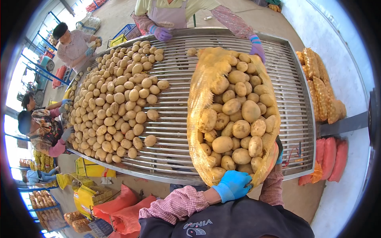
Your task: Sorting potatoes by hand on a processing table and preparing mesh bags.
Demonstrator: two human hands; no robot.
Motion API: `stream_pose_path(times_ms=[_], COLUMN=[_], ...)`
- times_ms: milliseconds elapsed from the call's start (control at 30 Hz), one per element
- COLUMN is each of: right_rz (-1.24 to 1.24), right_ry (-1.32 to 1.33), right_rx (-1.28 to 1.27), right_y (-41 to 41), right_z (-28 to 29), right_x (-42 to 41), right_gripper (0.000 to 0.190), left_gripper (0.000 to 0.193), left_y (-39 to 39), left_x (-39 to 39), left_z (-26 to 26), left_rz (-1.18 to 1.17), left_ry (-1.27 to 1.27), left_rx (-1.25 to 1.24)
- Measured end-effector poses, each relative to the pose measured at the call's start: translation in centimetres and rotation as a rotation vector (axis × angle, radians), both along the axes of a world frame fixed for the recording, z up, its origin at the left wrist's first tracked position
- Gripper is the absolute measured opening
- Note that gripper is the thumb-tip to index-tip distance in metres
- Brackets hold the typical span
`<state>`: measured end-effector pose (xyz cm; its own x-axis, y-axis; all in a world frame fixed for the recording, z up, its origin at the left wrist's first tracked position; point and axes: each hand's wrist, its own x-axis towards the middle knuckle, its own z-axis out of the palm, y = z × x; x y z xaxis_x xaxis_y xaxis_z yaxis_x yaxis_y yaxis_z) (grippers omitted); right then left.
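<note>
A yellow mesh sack (196, 110), slit open along its top, lies on the metal bar table (175, 125). Inside it is a heap of potatoes (250, 111). My left hand (233, 185), in a blue glove, grips the sack's near edge. At the sack's right side is my right hand (279, 150), also gloved; the sack hides most of it, so its grasp cannot be made out. Opposite me, a co-worker's purple-gloved hand (257, 50) touches the far right corner of the sack. That person's other hand (163, 34) rests by the table's far rim.
Many loose potatoes (110, 110) cover the table's left part, with several people along that side. Full yellow sacks (320, 80) and red sacks (330, 157) stand against the right wall. Yellow crates (86, 196) and red bags (128, 211) lie on the floor at lower left.
</note>
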<state>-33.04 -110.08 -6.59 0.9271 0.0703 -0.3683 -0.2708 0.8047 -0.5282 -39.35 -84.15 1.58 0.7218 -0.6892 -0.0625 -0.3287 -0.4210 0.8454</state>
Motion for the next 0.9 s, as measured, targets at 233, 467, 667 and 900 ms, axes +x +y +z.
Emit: stream_pose_path(times_ms=[233,467,667,900], right_rz=[-0.182,-0.197,0.061,0.439], right_ry=[-0.014,-0.236,-0.512,-0.356], right_rx=[-0.663,-0.905,-0.975,-0.928], right_y=[6.6,30.5,54.1,68.4], right_z=[5.6,15.7,20.1,16.3], right_x=[3.7,6.0,10.7,19.0], right_gripper=[0.041,0.03,0.023,0.022], left_gripper=[0.026,0.015,0.004,0.009], left_y=[12.3,35.3,52.5,58.3], left_x=[0.9,1.1,1.5,1.6], left_z=[0.7,-2.0,-3.1,-6.6], left_rz=[0.307,0.768,1.154,1.447], left_ry=[0.132,0.589,0.417,0.391], left_rx=[-0.384,-0.863,-1.109,-1.1])
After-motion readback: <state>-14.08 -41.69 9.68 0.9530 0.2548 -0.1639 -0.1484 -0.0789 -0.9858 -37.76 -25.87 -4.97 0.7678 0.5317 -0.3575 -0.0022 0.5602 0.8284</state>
